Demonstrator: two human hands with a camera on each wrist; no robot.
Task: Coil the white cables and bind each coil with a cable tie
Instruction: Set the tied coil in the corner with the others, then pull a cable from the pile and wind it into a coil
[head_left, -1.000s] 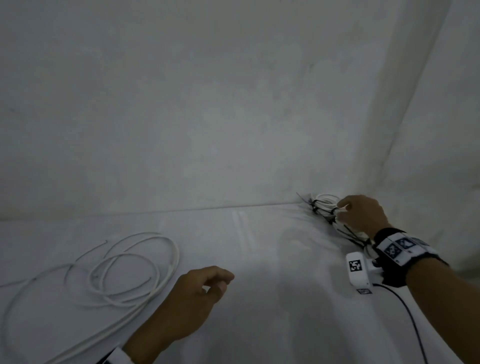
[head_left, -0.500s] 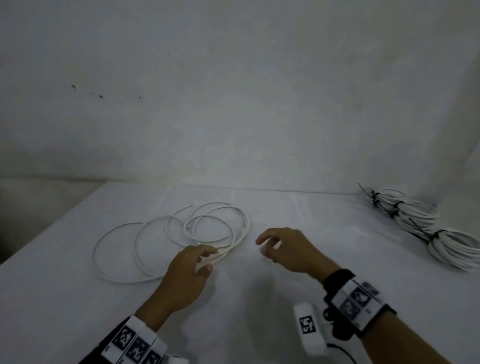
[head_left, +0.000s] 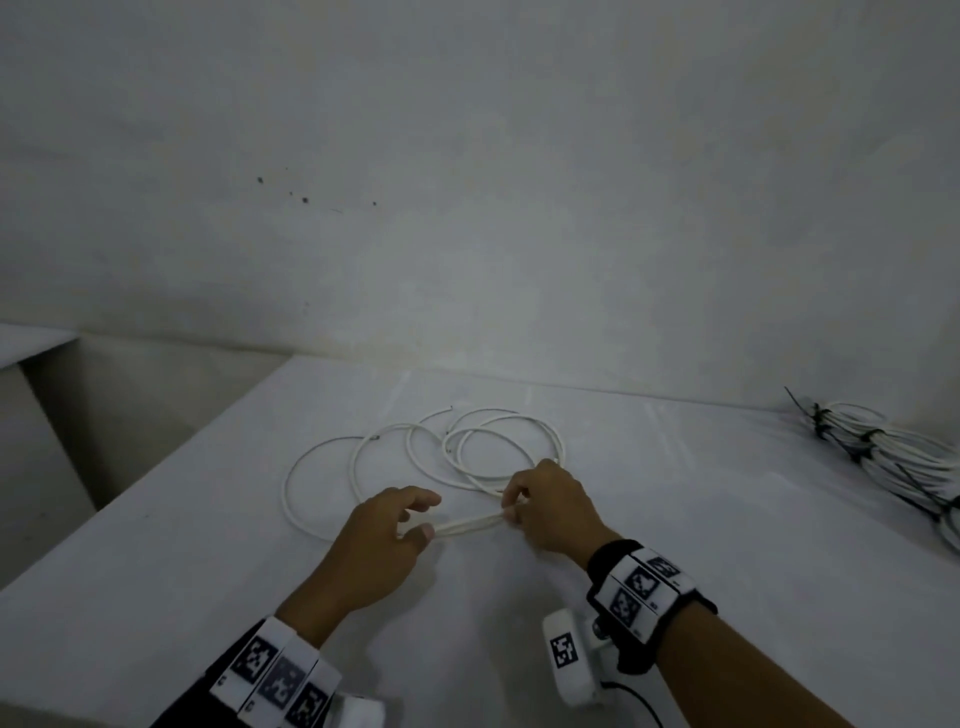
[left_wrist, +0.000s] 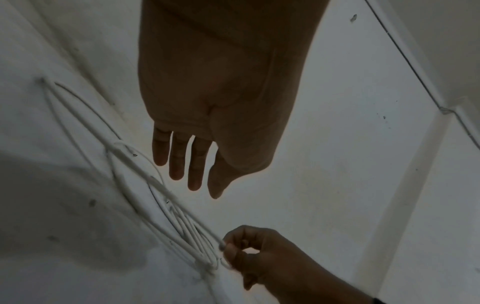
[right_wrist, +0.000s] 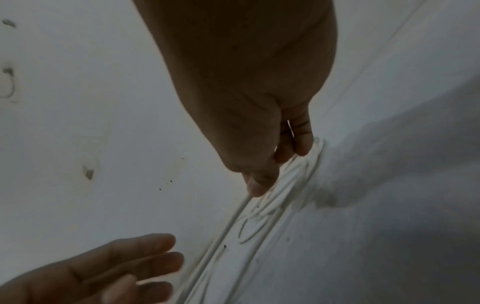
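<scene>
A loose white cable (head_left: 457, 452) lies in several wide loops on the white table (head_left: 701, 519). My right hand (head_left: 511, 514) pinches a bunch of its strands at the near side of the loops, thumb against fingers, also plain in the right wrist view (right_wrist: 275, 170). My left hand (head_left: 421, 517) hovers just left of that pinch with straight, spread fingers (left_wrist: 176, 168), beside the strands (left_wrist: 182, 222) and holding nothing. Bound white coils (head_left: 893, 457) with black cable ties lie at the table's far right.
A pale wall (head_left: 467, 208) stands close behind the table. The table's left edge (head_left: 156, 478) drops off to a lower ledge. Both wrists carry marker bands and white camera units (head_left: 569, 654).
My right hand left the bound coils at the right, crossed to the loose cable and pinched its strands. The left hand let go of the cable and opened. The head view swung left.
</scene>
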